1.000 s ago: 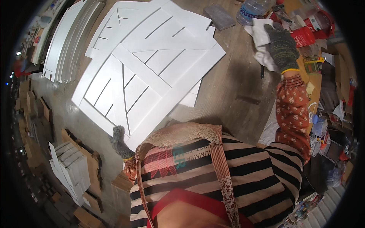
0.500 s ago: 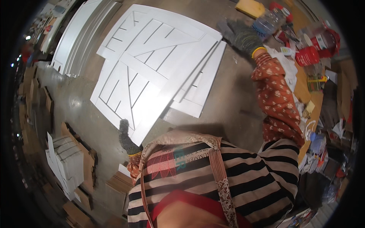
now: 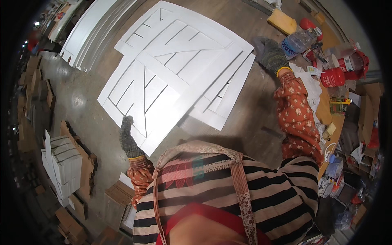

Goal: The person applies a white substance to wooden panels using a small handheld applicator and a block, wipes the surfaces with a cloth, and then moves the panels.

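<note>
White panels (image 3: 175,77): a loose stack of slatted boards lies flat on the concrete floor (image 3: 81,102), upper ones skewed over the lower.
Risk: the top board could slide off if pushed from one edge only, since it is not squared to those beneath.
Left hand (image 3: 127,136): gloved, fingers together, resting on the near lower corner of the stack, gripping nothing.
Right hand (image 3: 269,53): gloved, pressed at the far right edge; I cannot tell how far open.
</note>
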Available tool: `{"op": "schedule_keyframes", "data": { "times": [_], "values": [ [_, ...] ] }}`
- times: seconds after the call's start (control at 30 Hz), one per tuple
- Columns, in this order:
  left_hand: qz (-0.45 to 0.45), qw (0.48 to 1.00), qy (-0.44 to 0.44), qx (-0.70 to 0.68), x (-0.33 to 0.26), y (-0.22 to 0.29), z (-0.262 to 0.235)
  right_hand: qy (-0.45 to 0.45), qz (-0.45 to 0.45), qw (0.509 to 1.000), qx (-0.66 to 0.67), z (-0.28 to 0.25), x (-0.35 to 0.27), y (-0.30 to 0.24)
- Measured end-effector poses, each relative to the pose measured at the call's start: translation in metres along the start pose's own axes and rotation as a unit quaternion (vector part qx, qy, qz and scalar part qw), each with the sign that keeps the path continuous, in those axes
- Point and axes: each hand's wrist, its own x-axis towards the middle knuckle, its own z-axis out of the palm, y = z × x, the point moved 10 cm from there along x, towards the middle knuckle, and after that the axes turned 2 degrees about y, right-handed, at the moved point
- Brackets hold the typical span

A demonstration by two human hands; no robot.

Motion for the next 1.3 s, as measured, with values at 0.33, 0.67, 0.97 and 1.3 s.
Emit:
{"op": "schedule_keyframes", "data": {
  "times": [0.33, 0.67, 0.97, 1.3],
  "values": [
    [0.054, 0.995, 0.08, -0.033, -0.011, -0.007, -0.025, 0.439, -0.256, 0.857, 0.087, -0.085, -0.09, -0.067],
    [0.19, 0.978, 0.076, 0.026, -0.019, 0.02, -0.012, 0.429, -0.198, 0.881, 0.028, -0.038, -0.085, -0.133],
    [0.192, 0.979, 0.06, -0.035, -0.028, 0.037, 0.006, 0.286, -0.203, 0.935, 0.045, -0.012, -0.09, -0.144],
    [0.167, 0.984, 0.046, 0.045, -0.016, 0.019, -0.026, 0.128, -0.192, 0.973, -0.009, -0.018, -0.069, -0.143]
  ]
}}
